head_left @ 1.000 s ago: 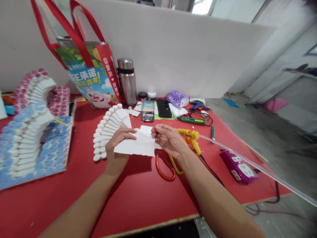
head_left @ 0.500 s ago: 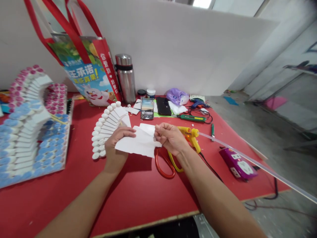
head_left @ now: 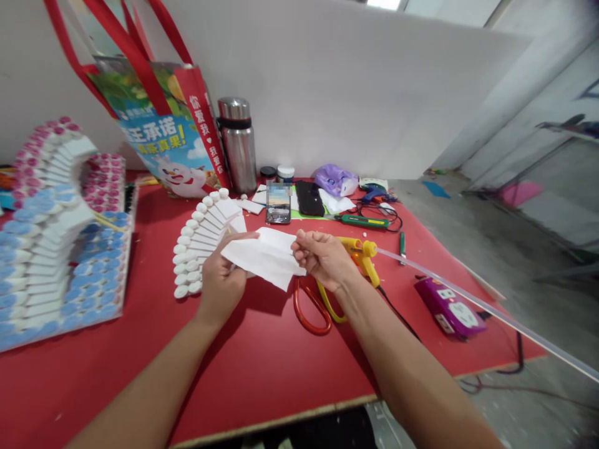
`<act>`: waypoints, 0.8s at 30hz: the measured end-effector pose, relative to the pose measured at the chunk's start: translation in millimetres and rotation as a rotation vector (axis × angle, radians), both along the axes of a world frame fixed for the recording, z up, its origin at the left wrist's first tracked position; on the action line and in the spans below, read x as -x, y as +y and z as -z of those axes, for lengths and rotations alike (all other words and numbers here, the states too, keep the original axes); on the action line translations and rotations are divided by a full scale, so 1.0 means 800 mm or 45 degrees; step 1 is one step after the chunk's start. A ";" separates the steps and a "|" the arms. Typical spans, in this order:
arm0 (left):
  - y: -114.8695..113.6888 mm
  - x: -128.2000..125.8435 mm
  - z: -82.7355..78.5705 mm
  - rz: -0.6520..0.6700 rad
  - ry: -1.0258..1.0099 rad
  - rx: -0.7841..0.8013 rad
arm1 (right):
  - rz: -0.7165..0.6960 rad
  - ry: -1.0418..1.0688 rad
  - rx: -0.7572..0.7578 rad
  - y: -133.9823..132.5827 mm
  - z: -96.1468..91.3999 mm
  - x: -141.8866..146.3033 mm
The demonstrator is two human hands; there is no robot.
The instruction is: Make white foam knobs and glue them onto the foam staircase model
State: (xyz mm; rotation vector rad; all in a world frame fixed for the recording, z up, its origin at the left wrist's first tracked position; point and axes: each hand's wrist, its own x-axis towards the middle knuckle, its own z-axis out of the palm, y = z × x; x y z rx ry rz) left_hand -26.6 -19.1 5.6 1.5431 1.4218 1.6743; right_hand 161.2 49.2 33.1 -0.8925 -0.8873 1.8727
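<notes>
A torn-edged piece of white paper (head_left: 264,257) is held up over the red table between my two hands. My left hand (head_left: 225,271) is closed on its left side, thumb beneath and fingers behind the edge. At the right edge, my right hand (head_left: 322,257) pinches the paper between thumb and fingers. Just beyond my left hand lies a white fan-shaped piece (head_left: 206,234) with round white pads along its curve. Below the paper and beside my right forearm are red-handled scissors (head_left: 312,312). A yellow glue gun (head_left: 362,255) with a long clear glue stick lies behind my right wrist.
Blue and pink padded fan pieces (head_left: 51,249) stand at left. Along the back are a shopping bag (head_left: 173,137), a steel thermos (head_left: 238,146), two phones, small jars, a purple bag (head_left: 336,181) and a green-handled tool (head_left: 364,221). A purple power strip (head_left: 452,308) sits at right.
My left hand has turned and shifted its hold, with the thumb now showing below the paper. The paper has tilted, its left side slightly higher. My right hand stays nearly in place.
</notes>
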 end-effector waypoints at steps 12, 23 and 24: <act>-0.003 -0.001 -0.003 0.161 0.027 0.011 | -0.147 0.066 0.009 -0.005 0.004 0.006; -0.003 -0.006 -0.004 0.055 0.178 -0.148 | -0.258 -0.063 -0.052 -0.015 0.013 0.014; -0.003 -0.007 -0.004 0.030 0.219 -0.177 | -0.254 -0.070 -0.058 -0.015 0.014 0.016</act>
